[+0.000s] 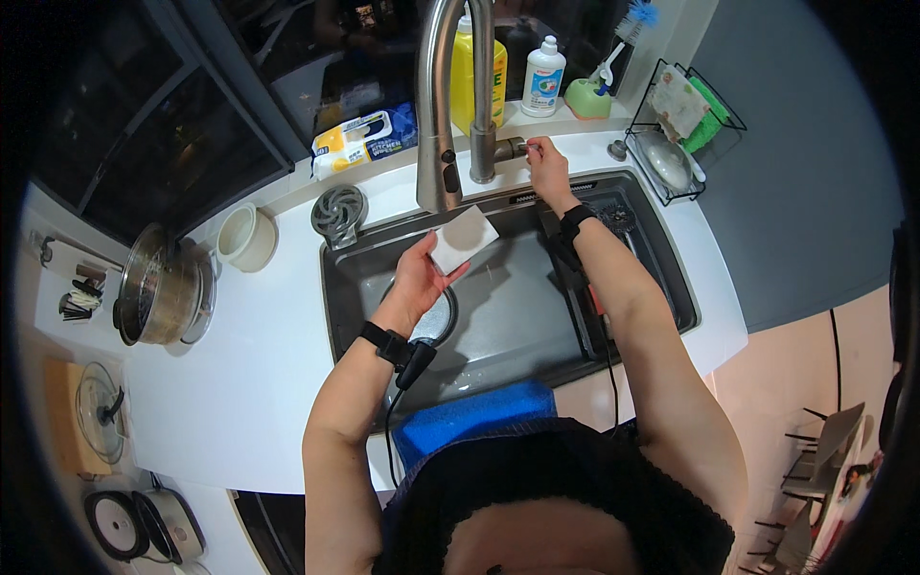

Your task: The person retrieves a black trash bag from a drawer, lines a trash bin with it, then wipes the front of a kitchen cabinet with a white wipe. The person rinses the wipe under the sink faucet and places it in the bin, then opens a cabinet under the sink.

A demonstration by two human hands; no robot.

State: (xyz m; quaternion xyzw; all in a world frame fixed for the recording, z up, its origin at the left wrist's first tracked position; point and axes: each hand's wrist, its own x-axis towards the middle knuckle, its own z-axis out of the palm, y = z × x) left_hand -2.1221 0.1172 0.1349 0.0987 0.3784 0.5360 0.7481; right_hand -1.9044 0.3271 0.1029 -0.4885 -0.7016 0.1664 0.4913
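Observation:
My left hand [424, 273] holds a white rectangular block [463, 238], perhaps a sponge, tilted over the dark sink [503, 309] and just below the spray head of a brushed metal faucet [437, 172]. A round greyish patch shows on the block's upper face. My right hand [550, 171] grips the faucet's side lever [512, 149] at its outer end. No water stream can be made out. Partly behind my left hand, a round strainer [435, 321] lies in the sink.
A blue cloth [474, 413] covers the sink's front edge. Behind stand a yellow bottle [478, 79], a white bottle [543, 79] and a kitchen wipes pack [364, 140]. A wire rack [665, 188] is at right; a white bowl [246, 238] and a pot [162, 295] are at left.

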